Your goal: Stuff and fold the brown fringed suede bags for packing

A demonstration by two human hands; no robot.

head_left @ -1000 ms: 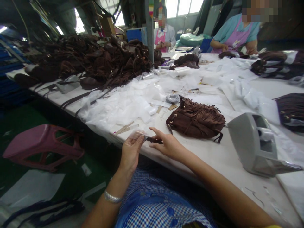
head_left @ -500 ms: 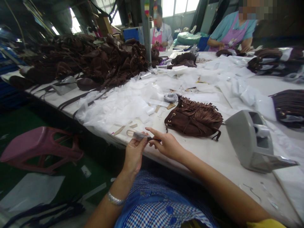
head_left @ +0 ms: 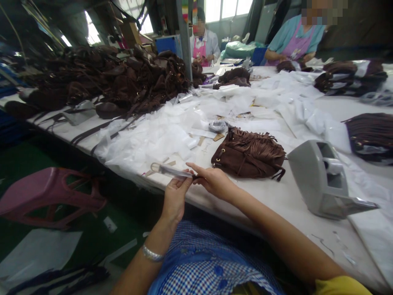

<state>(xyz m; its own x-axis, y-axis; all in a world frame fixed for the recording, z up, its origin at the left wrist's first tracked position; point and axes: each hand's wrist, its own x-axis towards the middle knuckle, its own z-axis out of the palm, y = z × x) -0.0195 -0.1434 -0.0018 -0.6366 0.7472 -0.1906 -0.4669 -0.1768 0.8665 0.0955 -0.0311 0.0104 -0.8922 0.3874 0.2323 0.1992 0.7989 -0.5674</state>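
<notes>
At the near edge of the white table (head_left: 276,200), my left hand (head_left: 175,196) pinches a thin dark strap with a metal loop, wrapped in clear film (head_left: 168,169). The loop end points left, out over the table edge. My right hand (head_left: 211,180) grips the strap's dark right end, index finger stretched along it. A brown fringed bag (head_left: 250,153) lies just behind my right hand.
A grey tape dispenser (head_left: 322,180) stands to the right. White wrapping sheets (head_left: 159,135) cover the middle, and a heap of brown bags (head_left: 123,80) fills the far left. A pink stool (head_left: 52,196) lies tipped on the floor. Two people (head_left: 291,39) work across the table.
The film-wrapped strap has slid further left out of my hands, and its metal loop now shows clear of my left fingers. Both hands have risen slightly.
</notes>
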